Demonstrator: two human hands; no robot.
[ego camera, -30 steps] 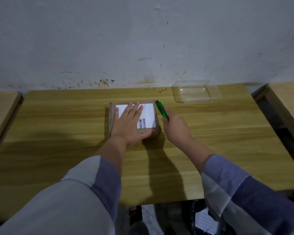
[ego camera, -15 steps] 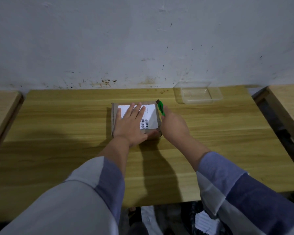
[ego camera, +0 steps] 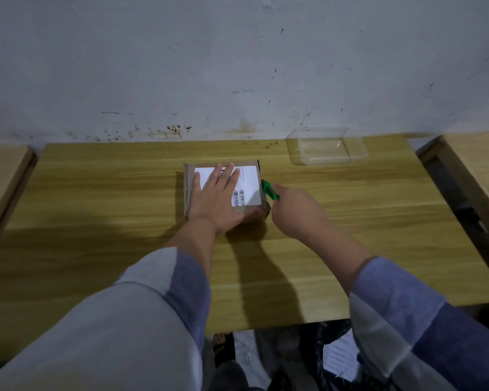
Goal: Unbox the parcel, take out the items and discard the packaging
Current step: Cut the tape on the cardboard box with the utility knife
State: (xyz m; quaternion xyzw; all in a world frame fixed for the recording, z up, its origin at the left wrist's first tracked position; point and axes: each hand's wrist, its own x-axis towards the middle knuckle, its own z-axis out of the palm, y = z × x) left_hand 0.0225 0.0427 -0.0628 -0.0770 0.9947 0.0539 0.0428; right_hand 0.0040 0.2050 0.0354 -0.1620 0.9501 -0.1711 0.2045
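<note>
Straight fingers (ego camera: 228,172) of the left hand (ego camera: 218,197) press flat on the labelled cardboard parcel (ego camera: 250,183) mid-bench (ego camera: 96,193), while the right hand (ego camera: 295,211), fingers curled, grips a green cutter (ego camera: 269,189) against the parcel's right side.

A wooden table (ego camera: 96,249) with a yellowish grain carries two things — a cardboard parcel (ego camera: 263,206) with a white label near the middle, and a clear plastic container (ego camera: 326,146) at the far right, close to the wall and well apart from the parcel.
</note>
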